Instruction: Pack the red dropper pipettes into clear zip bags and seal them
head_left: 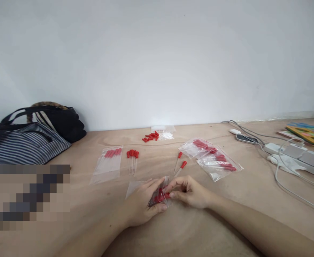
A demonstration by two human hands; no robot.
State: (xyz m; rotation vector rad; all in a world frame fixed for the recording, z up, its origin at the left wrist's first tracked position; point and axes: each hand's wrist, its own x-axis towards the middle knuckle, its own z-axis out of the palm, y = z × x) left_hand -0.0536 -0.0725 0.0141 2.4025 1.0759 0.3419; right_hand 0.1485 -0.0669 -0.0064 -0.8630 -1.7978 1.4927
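Several red droppers (132, 154), striped bag (31, 142), power strip (297, 160)

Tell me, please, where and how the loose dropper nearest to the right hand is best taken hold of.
Probably by the red bulb, coming from the right: the bulb is wider than the thin tube and lies at the far end, and a second dropper lies close on its left.

Looks forward and down from head height, close above the near side of the flat light-brown wooden tabletop (186, 232), and faces the smooth white wall (157, 64) behind it.
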